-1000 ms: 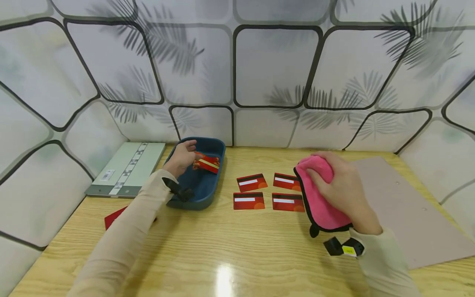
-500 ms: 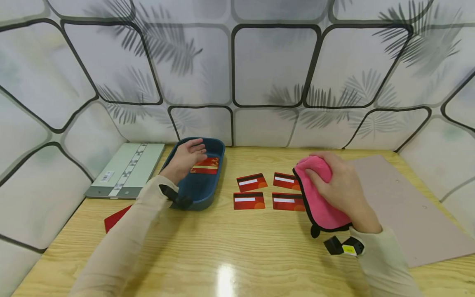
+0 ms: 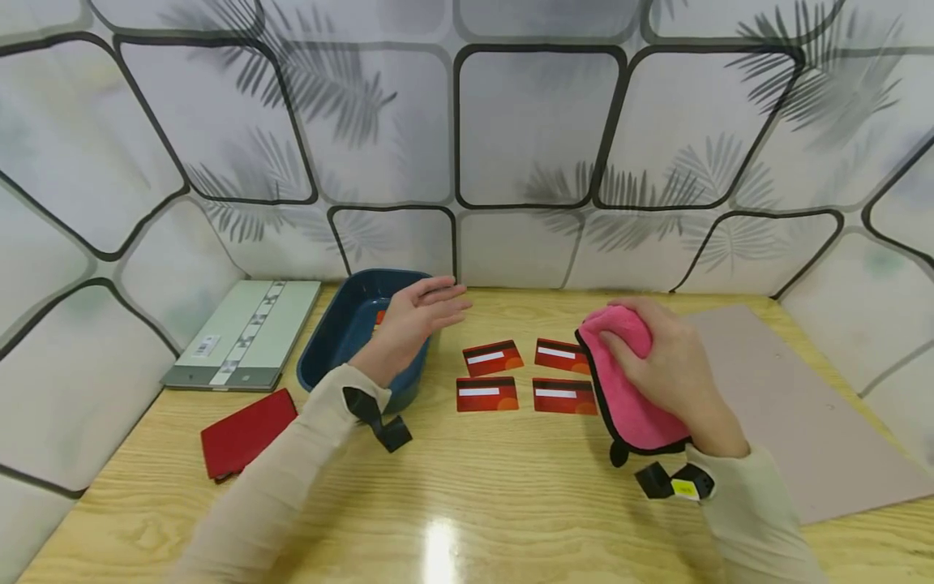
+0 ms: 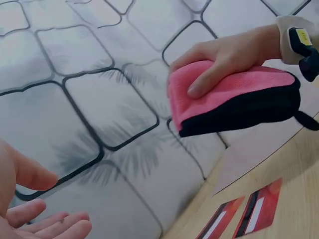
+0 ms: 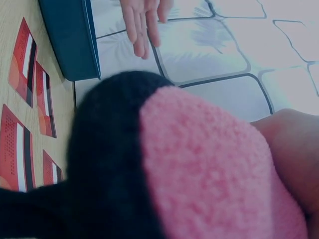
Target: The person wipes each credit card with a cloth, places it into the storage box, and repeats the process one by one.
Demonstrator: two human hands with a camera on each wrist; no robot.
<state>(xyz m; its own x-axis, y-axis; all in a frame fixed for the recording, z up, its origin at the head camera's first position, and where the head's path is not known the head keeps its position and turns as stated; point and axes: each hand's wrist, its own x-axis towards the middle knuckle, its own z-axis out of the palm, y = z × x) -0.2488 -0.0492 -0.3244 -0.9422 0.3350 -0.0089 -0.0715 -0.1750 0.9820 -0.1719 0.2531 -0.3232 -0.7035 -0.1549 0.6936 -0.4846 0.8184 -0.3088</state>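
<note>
In the head view my left hand [image 3: 409, 328] hovers over the right rim of a blue plastic basin [image 3: 324, 345], fingers extended and holding nothing. A sliver of a red-and-gold item [image 3: 379, 318] shows inside the basin; my hand hides the rest. My right hand [image 3: 674, 377] grips a folded pink towel [image 3: 635, 410] with a black edge and a black loop, raised off the table. Its dark underside shows in the left wrist view. Several red bank cards [image 3: 486, 394] lie face down in two rows between the hands, striped sides up. The towel partly covers the right-hand ones.
A red booklet-like wallet [image 3: 248, 434] lies left of the basin, near my left forearm. Behind it rests a pale green folder or notebook [image 3: 244, 337]. A flat greyish-pink board [image 3: 803, 414] lies at the right. A patterned wall [image 3: 540, 130] encloses the back and sides.
My left hand has moved right, from inside the basin to over its right rim, leaving the red-and-gold item there. The red wallet is now more exposed. My right hand keeps its hold on the towel.
</note>
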